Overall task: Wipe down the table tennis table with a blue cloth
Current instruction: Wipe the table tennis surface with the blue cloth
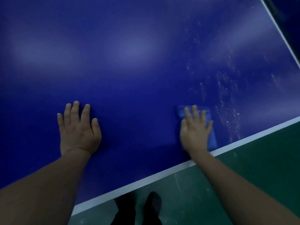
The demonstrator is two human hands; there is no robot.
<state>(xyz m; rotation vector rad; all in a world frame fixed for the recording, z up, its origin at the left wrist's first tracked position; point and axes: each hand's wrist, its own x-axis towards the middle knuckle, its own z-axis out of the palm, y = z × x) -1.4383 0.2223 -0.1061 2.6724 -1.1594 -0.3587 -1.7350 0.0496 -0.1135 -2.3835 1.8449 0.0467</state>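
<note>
Fingers (194, 114) of the right hand (194, 132) are lying straight, pressing the blue cloth (209, 127) onto the table (129, 62), while the flat, empty left hand (78, 127) is bracing.

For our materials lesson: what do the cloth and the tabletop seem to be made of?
Blue cloth: soft folded fabric, perhaps microfibre, matte and bunched under the right hand.
Tabletop: hard, smooth painted board, probably; light patches reflect off it, and a white edge line is painted on.

free: table (129, 70) surface ahead and between | obstacles: left hand (78, 127) flat, blue cloth (209, 127)
</note>
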